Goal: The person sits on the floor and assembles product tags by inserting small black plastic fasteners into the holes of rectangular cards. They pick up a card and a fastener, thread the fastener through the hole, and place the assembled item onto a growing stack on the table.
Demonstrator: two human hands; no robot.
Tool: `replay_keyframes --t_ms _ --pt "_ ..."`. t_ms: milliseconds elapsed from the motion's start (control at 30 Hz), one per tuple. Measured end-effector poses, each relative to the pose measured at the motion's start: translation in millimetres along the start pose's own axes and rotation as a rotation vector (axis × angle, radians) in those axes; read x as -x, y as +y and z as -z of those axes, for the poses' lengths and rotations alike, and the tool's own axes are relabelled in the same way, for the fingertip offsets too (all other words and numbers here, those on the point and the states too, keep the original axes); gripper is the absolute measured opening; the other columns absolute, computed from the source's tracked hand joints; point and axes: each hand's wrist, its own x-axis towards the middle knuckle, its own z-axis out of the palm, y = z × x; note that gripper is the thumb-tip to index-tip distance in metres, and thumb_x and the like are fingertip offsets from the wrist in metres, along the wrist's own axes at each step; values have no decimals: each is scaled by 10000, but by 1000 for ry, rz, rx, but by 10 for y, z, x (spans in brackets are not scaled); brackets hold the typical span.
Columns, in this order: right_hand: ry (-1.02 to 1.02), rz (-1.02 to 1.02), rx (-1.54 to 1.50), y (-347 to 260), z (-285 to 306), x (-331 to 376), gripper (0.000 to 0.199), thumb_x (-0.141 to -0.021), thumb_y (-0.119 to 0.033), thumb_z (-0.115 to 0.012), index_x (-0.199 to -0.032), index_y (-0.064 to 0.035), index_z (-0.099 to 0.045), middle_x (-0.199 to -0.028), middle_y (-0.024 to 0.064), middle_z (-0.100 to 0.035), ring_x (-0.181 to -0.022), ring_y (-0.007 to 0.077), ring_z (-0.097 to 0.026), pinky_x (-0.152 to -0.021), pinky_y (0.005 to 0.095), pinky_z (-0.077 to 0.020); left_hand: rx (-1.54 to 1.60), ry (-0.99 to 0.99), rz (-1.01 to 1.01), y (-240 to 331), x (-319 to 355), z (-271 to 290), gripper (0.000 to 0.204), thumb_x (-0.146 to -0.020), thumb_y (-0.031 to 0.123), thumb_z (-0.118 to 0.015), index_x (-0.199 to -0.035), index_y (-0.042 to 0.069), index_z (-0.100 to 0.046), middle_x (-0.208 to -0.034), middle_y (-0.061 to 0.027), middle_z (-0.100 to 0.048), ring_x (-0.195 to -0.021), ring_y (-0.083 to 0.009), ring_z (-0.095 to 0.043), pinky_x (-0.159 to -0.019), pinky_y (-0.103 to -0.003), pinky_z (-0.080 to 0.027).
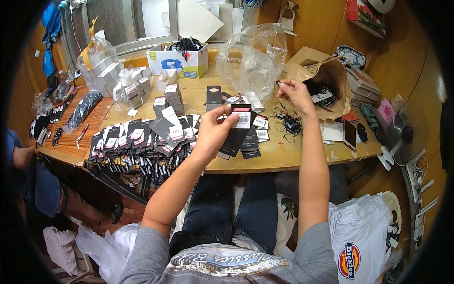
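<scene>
My left hand (pixel 211 135) is closed on a black hang tag (pixel 233 138), its thumb across the face beside a white barcode sticker. The tag is tilted above the table near its front edge. More black tags (pixel 250 154) lie beneath and beside it. Raised to the right, my right hand (pixel 297 96) pinches a thin dark thing that looks like a black tag string. Below that hand lies a loose tangle of black strings (pixel 288 122). To the left of my left hand, overlapping rows of stickered black tags (pixel 130 135) dangle their strings over the edge.
Small stacks of stickered tags (pixel 175 102) stand behind the rows. A cardboard box (pixel 201 64) and a clear plastic bag (pixel 253 52) sit at the back. An open paper bag (pixel 300 73) and a phone (pixel 350 135) are on the right. Another person's hand (pixel 22 156) shows at far left.
</scene>
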Motion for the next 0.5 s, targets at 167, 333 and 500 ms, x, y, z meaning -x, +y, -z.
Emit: replay_keyframes --t_ms 167,333,500 --pt "-332 68 240 -672 -170 511 126 -758 -63 -554 -858 10 -581 -655 8 -540 -559 55 -482 -486 174 -388 78 -141 -138 29 38 -188 202 -767 32 -541 -949 -57 -543 -1129 -94 -494 -692 -92 -545 -621 -202 -442" --pt "-360 43 252 -737 -407 1008 99 -722 -12 -540 -810 22 -570 -652 21 -541 -508 53 -464 -428 176 -358 18 -273 3 24 241 -200 168 -771 58 -557 -911 -33 -569 -796 -43 -590 -691 -76 -532 -635 -199 -430" --pt "-289 -118 344 -551 -243 1540 94 -720 12 -537 -791 46 -588 -645 52 -569 -506 62 -488 -447 180 -392 58 -248 126 -46 657 104 191 -746 58 -579 -905 -49 -574 -787 -63 -597 -690 -78 -543 -643 -202 -436"
